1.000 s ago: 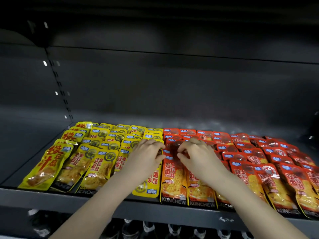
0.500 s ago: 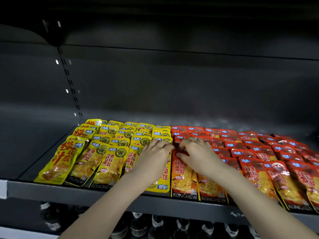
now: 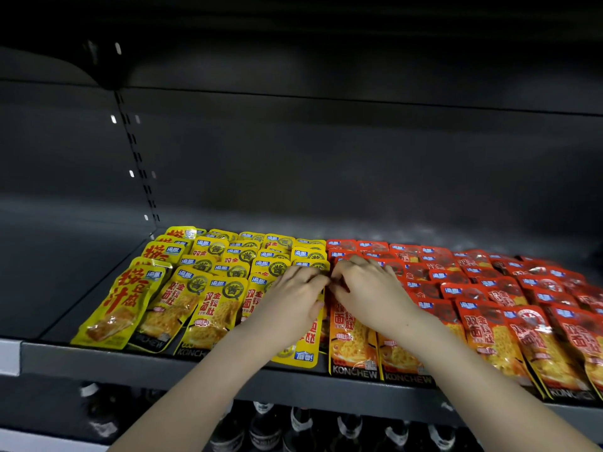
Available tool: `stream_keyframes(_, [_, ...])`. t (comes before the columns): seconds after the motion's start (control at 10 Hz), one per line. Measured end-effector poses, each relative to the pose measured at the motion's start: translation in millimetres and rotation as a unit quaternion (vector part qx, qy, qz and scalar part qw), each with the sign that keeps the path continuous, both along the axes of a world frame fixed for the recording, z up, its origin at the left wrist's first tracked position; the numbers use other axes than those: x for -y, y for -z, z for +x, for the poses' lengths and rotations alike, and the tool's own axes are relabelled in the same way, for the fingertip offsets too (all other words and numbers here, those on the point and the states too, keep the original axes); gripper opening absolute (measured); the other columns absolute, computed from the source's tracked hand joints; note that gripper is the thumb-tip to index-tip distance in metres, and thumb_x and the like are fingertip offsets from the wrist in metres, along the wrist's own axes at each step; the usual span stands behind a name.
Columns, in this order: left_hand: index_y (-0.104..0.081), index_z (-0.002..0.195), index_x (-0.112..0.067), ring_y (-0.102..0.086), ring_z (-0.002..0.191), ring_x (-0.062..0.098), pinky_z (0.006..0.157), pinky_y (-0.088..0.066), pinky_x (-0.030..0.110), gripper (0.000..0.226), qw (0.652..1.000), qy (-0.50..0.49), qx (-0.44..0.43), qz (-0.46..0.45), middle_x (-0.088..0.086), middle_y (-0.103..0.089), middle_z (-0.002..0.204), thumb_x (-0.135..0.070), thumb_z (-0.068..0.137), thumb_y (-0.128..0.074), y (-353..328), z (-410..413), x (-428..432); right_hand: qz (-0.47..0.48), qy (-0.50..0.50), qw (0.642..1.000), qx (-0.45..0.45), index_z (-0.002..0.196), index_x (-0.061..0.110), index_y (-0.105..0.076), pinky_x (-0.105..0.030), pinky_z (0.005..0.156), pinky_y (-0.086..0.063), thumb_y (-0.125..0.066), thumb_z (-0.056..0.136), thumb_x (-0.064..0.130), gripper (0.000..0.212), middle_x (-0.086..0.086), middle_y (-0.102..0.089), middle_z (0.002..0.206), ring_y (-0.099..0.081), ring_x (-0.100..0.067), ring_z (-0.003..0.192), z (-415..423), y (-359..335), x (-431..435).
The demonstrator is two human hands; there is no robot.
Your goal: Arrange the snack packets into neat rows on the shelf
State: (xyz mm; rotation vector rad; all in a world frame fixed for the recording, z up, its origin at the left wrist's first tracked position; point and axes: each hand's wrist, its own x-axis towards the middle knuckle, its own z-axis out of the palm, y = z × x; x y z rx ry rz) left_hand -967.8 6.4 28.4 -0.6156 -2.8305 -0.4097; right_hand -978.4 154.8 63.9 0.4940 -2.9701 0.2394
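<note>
Yellow snack packets (image 3: 208, 265) lie in overlapping rows on the left half of the dark shelf (image 3: 130, 363), and red and orange packets (image 3: 489, 288) fill the right half. Both my hands meet at the seam between the two colours. My left hand (image 3: 290, 298) curls its fingers and thumb over the top of an upside-down yellow packet (image 3: 298, 353) whose lower end overhangs the shelf's front edge. My right hand (image 3: 365, 288) curls its fingers over the top of the first orange packet (image 3: 352, 340). The packet tops under both hands are hidden.
The shelf's left part (image 3: 65, 288) beside the yellow rows holds no packets. A slotted upright (image 3: 137, 158) runs up the back wall. Another shelf (image 3: 326, 60) hangs overhead. Several dark bottles (image 3: 264, 429) stand on the level below.
My hands have drawn together until the fingertips nearly touch at the yellow-red seam. The view has shifted left, so the packets sit further right in the frame.
</note>
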Motion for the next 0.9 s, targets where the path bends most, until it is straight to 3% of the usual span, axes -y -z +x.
stream_keyframes(0.2, [-0.050,0.132,-0.020,-0.036,0.125,0.014,0.107,-0.030,0.030,0.038,0.996,-0.025,-0.045,0.069,-0.005,-0.048,0.131,-0.021,0.094,-0.052,-8.3,2.5,16.5,-0.015,-0.014,1.000,-0.014,0.119,0.018,-0.053,-0.043,0.095,-0.037,-0.042,0.093,0.027,0.030,-0.005,-0.052,0.121,-0.045,-0.029,0.119,-1.6,-3.9,20.5])
stream_keyframes(0.3, [-0.051,0.130,-0.025,-0.037,0.125,0.015,0.106,-0.033,0.038,0.037,0.994,-0.075,-0.045,0.059,-0.008,-0.049,0.130,-0.023,0.093,-0.053,-9.9,1.4,36.9,-0.021,-0.025,0.999,-0.017,0.118,0.019,-0.054,-0.042,0.094,-0.037,-0.042,0.095,0.030,0.028,-0.004,-0.052,0.120,-0.046,-0.029,0.117,-1.5,-2.5,31.5])
stream_keyframes(0.5, [-0.043,0.136,-0.027,-0.030,0.134,0.016,0.108,-0.028,0.036,0.042,0.988,-0.156,-0.021,0.000,-0.007,-0.042,0.139,-0.032,0.095,-0.048,-5.6,7.5,65.9,-0.009,-0.055,0.998,0.008,0.127,0.024,-0.047,-0.041,0.099,-0.033,-0.044,0.094,0.044,0.038,0.000,-0.045,0.127,-0.040,-0.023,0.122,1.3,7.2,42.3])
stream_keyframes(0.8, [-0.057,0.124,-0.023,-0.049,0.120,0.026,0.096,-0.040,0.043,0.034,0.982,-0.187,-0.033,0.014,0.000,-0.060,0.122,-0.033,0.092,-0.056,4.2,10.0,76.3,0.005,-0.073,0.997,-0.025,0.131,0.025,-0.043,-0.038,0.100,-0.031,-0.047,0.092,0.046,0.045,0.003,-0.041,0.127,-0.036,-0.020,0.121,4.1,19.3,45.4])
stream_keyframes(0.9, [-0.054,0.127,-0.024,-0.045,0.123,0.023,0.099,-0.038,0.041,0.035,0.981,-0.190,-0.037,0.017,-0.002,-0.057,0.126,-0.033,0.093,-0.053,3.0,9.1,76.7,-0.002,-0.073,0.997,-0.031,0.131,0.026,-0.043,-0.038,0.100,-0.031,-0.045,0.093,0.045,0.042,0.003,-0.041,0.128,-0.036,-0.020,0.121,4.1,18.3,43.5])
